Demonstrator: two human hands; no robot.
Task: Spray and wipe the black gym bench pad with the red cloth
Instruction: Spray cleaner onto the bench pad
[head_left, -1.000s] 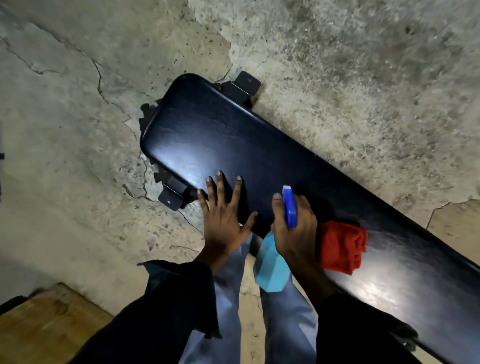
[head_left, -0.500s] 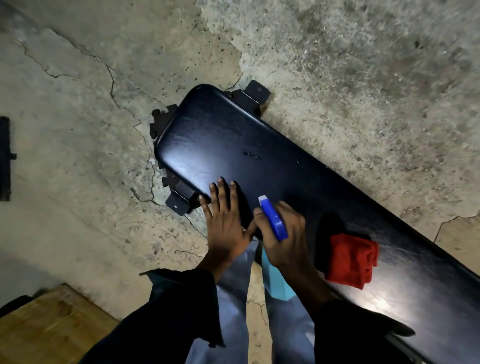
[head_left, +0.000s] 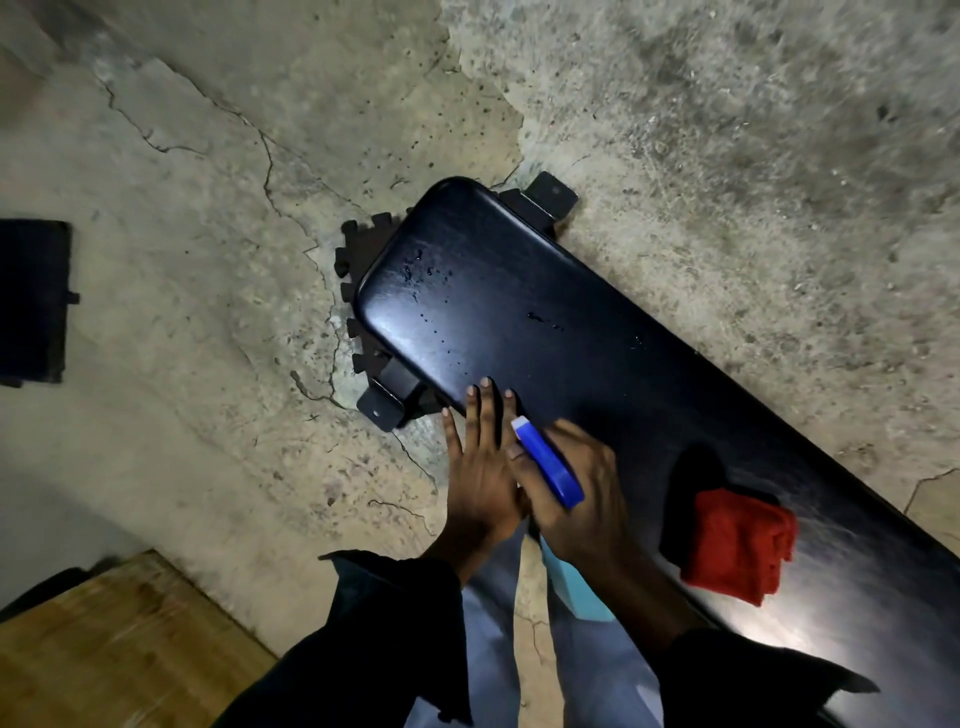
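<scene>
Bench pad (head_left: 545, 322): black, lying slantwise across the cracked concrete floor (head_left: 208, 260) — droplets beaded near its rounded end.
Left hand (head_left: 480, 467): fingers straight, flat on the pad's near edge.
Right hand (head_left: 576, 499): fingers wrapped round the spray bottle (head_left: 545, 462), blue head aimed toward the pad's end — teal body below the wrist.
Red cloth (head_left: 737, 545): bunched on the pad, right of the hands, untouched.
Wooden board (head_left: 104, 649): lower left.
</scene>
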